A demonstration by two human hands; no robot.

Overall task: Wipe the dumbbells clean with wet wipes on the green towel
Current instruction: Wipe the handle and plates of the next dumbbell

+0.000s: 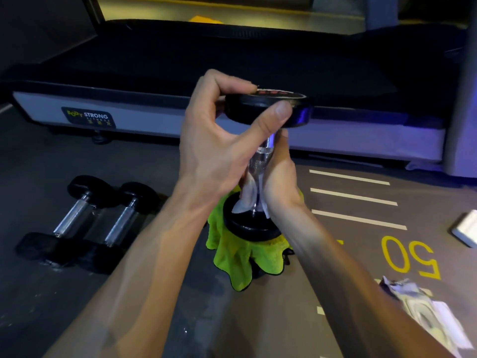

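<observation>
Treadmill (160,125): dark belt, grey side rail with a "BODY STRONG" label.
Floor (77,156): grey, white stripes and yellow "50" (410,257).
White object (467,228): at the right edge.

Bare grey floor (160,293) lies open between two black-headed chrome dumbbells (85,220) on the left and the crumpled lime-green towel (232,257). A long black treadmill deck (180,73) blocks the far side, and crumpled wipe packaging (423,308) clutters the right.
</observation>
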